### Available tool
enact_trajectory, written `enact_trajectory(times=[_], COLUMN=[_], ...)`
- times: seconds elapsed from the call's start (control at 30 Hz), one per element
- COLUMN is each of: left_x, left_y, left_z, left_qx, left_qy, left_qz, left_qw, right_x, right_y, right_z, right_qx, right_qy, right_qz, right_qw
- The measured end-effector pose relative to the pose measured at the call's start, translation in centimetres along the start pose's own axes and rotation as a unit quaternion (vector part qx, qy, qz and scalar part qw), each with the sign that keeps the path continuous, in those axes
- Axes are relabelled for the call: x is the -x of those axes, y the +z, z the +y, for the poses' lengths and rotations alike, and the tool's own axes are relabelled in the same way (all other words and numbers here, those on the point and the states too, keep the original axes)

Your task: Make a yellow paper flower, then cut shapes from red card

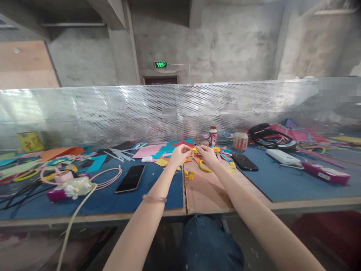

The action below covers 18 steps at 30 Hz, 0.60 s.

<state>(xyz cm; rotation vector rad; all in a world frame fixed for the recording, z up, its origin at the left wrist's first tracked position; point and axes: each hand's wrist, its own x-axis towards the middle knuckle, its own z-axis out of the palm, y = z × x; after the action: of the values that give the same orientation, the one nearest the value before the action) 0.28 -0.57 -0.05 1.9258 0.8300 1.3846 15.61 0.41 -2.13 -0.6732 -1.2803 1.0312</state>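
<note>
Left forearm (143, 222) and right forearm (255, 214) are stretched forward, angled inward. Left hand (179, 155) and right hand (208, 154) are held near each other, fingers bent inward in pinches; exact fingertip contact can't be made out.

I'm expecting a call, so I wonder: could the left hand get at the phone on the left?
Probably yes: the phone lies uncovered on the blue mat, with nothing tall between. The left hand seems to be pinching yellow paper, so it might have to let go first.
</note>
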Motion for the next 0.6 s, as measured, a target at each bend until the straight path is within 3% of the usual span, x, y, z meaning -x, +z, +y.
enact_trajectory(times=[0.3,0.5,0.6], left_x=[0.0,0.0,0.1], left_y=[-0.1,0.0,0.0], left_z=[0.5,0.9,1.0], left_qx=[-0.095,-0.113,-0.130], left_qy=[-0.020,-0.019,-0.020], left_qz=[0.085,0.099,0.117], left_qw=[0.992,0.988,0.984], right_x=[0.3,0.6,1.2], right_y=[0.3,0.5,0.9], right_z=[0.0,-0.3,-0.9], right_qx=[0.007,0.008,0.026], right_qy=[-0.003,0.006,-0.004], right_qz=[-0.033,-0.033,-0.070], right_qw=[0.999,0.999,0.997])
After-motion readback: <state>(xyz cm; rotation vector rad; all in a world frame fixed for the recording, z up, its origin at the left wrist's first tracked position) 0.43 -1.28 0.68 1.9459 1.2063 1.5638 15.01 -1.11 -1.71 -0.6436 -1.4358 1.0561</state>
